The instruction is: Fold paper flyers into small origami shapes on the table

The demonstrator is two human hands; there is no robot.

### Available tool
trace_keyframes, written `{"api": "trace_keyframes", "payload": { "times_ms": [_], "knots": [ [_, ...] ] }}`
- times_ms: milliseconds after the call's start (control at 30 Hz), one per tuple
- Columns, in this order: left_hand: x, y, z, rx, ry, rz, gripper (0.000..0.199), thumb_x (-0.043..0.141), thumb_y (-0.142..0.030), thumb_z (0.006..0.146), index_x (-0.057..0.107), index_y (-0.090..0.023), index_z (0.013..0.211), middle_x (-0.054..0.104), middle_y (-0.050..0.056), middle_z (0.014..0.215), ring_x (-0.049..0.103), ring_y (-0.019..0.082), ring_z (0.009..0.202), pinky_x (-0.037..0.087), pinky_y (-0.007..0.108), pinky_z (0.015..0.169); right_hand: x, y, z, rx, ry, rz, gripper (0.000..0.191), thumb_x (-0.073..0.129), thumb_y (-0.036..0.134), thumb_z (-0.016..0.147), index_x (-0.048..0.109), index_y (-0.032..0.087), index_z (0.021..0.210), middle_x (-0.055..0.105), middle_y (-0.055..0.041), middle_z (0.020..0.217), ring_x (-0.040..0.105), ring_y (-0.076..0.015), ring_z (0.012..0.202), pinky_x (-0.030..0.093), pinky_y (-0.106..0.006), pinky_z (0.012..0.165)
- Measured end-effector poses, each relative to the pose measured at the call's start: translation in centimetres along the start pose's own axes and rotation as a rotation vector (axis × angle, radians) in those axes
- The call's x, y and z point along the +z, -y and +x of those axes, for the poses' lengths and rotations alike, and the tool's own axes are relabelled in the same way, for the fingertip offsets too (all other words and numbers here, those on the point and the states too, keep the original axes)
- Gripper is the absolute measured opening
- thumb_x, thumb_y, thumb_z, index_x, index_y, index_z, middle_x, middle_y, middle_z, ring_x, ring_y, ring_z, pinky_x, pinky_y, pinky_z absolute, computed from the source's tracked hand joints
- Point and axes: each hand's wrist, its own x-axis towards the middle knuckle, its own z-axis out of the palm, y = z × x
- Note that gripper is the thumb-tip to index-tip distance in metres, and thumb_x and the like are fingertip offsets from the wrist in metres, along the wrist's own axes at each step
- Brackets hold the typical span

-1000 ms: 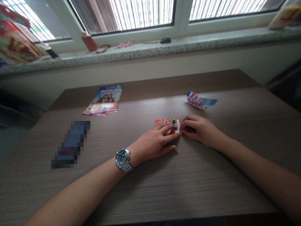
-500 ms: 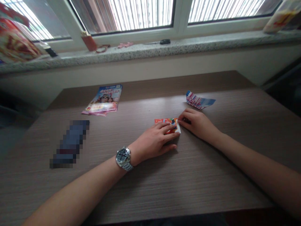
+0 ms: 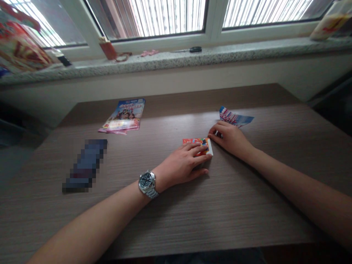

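A small folded paper leaflet (image 3: pixel 209 146), orange and multicoloured with a white strip along its right side, lies on the table. My left hand (image 3: pixel 187 163) rests flat over it with fingers spread, covering its lower left part. A silver watch is on that wrist. At the leaflet's upper right corner, my right hand (image 3: pixel 228 136) has thumb and forefinger pinched together, the other fingers curled. Just behind the right hand lies a creased blue and pink printed paper (image 3: pixel 240 120), partly hidden by the hand.
A stack of printed flyers (image 3: pixel 126 115) lies at the table's back left. Nearer sits a dark pixelated object (image 3: pixel 85 165). On the granite windowsill (image 3: pixel 165 60) are a red container (image 3: pixel 108 49), a black-handled tool (image 3: pixel 195 49), and bags at both ends.
My right hand has shifted slightly up along the leaflet's right edge to its corner, uncovering more of the white strip. My left hand stays on the leaflet. The view has moved a little.
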Motion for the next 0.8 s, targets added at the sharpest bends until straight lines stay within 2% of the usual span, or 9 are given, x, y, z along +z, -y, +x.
{"api": "trace_keyframes", "payload": {
  "times_ms": [100, 300, 567, 800],
  "knots": [
    [0.0, 0.0, 0.0, 0.002, -0.002, -0.003, 0.047, 0.051, -0.05, 0.102, 0.058, -0.023, 0.14, 0.051, 0.012, 0.152, 0.049, 0.031, 0.139, 0.041, 0.052, 0.117, -0.4, 0.3, -0.4, -0.002, -0.013, 0.055, 0.008, 0.066, 0.02, 0.091, 0.065, 0.019, 0.083, 0.062, -0.0034, 0.084, 0.061, -0.0179, 0.072, 0.049, -0.032, 0.068],
    [-0.5, 0.0, 0.1, 0.004, -0.01, -0.048, 0.052, 0.055, -0.048, 0.101, 0.054, -0.02, 0.144, 0.053, 0.013, 0.151, 0.051, 0.029, 0.139, 0.041, 0.049, 0.118, -0.7, 0.7, -1.1, 0.0, 0.049, 0.092, 0.01, 0.069, 0.025, 0.09, 0.068, 0.019, 0.082, 0.061, -0.0031, 0.08, 0.06, -0.0181, 0.071, 0.049, -0.032, 0.067],
    [-0.5, 0.0, 0.1, -0.02, -0.012, -0.088, 0.05, 0.057, -0.043, 0.1, 0.054, -0.016, 0.142, 0.056, 0.014, 0.149, 0.052, 0.027, 0.139, 0.041, 0.046, 0.118, -1.2, 1.4, -2.2, -0.005, 0.132, 0.11, 0.008, 0.069, 0.022, 0.09, 0.067, 0.019, 0.082, 0.061, -0.002, 0.077, 0.058, -0.0164, 0.067, 0.045, -0.029, 0.061],
    [-0.5, -0.1, 0.1, -0.01, -0.01, -0.095, 0.047, 0.056, -0.043, 0.101, 0.057, -0.016, 0.139, 0.056, 0.015, 0.148, 0.053, 0.027, 0.138, 0.041, 0.045, 0.119, -1.8, 1.7, -3.2, -0.103, 0.223, 0.097, 0.012, 0.064, 0.026, 0.094, 0.064, 0.019, 0.084, 0.063, -0.0042, 0.082, 0.061, -0.019, 0.074, 0.047, -0.031, 0.069]
  ]
}}
